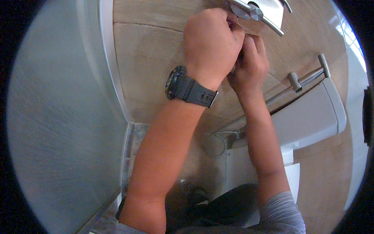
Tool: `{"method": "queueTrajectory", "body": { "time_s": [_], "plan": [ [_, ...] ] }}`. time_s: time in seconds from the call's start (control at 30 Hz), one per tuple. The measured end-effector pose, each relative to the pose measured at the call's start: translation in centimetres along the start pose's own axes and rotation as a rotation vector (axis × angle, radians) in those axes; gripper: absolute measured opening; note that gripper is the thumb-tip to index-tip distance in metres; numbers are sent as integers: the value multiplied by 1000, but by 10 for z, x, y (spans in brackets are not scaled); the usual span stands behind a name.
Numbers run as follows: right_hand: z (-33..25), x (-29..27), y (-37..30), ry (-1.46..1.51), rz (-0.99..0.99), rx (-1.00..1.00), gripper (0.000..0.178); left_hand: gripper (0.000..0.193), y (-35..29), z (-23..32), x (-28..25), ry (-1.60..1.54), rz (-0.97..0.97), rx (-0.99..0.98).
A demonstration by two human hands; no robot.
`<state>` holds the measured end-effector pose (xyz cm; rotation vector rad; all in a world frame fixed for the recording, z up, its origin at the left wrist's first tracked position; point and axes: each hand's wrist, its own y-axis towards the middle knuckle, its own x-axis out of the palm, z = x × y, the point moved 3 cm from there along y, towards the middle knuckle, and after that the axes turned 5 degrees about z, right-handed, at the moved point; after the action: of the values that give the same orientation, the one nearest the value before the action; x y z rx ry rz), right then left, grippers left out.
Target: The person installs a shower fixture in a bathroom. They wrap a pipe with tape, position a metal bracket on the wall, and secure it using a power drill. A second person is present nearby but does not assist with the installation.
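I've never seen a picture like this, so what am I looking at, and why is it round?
No machine here: these are a person's bare hands. The picture comes from a fisheye camera worn on the head, looking down, so edges bend and corners go dark. The left hand, with a black watch on its wrist, and the right hand are close together in front of a brown wall, near a metal fixture. What they hold, if anything, is hidden. To the right are a white toilet tank and a metal sprayer; to the left, a frosted glass panel.

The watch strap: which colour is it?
The watch strap is dark grey, nearly black; see the head view.
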<state>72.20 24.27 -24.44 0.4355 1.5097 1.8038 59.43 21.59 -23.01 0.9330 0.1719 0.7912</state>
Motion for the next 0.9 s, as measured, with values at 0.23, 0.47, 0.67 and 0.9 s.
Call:
{"method": "queueTrajectory", "body": {
  "time_s": [0.23,0.47,0.67,0.9],
  "plan": [
    [9,-2,3,-130,-214,8,25,24,-4,3,2,81,-1,36],
    [37,-12,24,-147,-251,-492,25,17,1,9,-1,14,-76,-96],
    [39,-11,19,-129,-191,-606,29,18,5,1,3,-45,-51,-104],
    [-4,-7,27,-396,-379,-581,45,27,10,10,-7,72,-21,-111]
  ]
}}
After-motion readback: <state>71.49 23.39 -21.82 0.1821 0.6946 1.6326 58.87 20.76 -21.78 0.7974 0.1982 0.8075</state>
